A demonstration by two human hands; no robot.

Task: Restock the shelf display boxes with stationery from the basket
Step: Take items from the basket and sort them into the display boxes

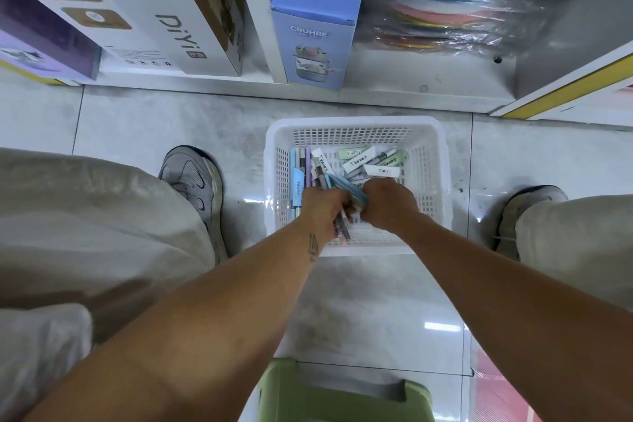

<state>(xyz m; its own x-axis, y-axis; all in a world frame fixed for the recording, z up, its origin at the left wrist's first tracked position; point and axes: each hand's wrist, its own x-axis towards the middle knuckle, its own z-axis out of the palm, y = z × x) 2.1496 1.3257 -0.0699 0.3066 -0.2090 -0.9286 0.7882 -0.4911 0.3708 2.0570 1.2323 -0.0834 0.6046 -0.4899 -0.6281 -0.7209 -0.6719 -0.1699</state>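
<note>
Hands meet over the white plastic basket (356,134) that sits on the tiled floor (171,120) between the person's two grey sneakers. The left hand (323,207) is curled round a bundle of pens (342,226) whose ends stick out toward the basket's near rim. The right hand (388,200) is clenched on a light blue packet (356,193) right beside that bundle, knuckles up. The two hands touch or nearly touch; which cannot be told.

More stationery lies loose in the far half of the basket: pastel pens (301,161) along the left wall, and white and pale green boxed items (359,161) toward the far right corner. The basket's near right part shows bare mesh.

Open floor runs on both sides of the basket, up to the left sneaker (191,181) and the right sneaker (527,205). Just past the far rim stands the edge of the bottom shelf (394,92), with a blue CRUHRE box (318,41) overhanging it slightly, a white DiYi box (164,34) to its left, and plastic-wrapped coloured goods (445,27) to its right. A green stool (342,394) sits between the forearms, near the bottom edge of the view.
</note>
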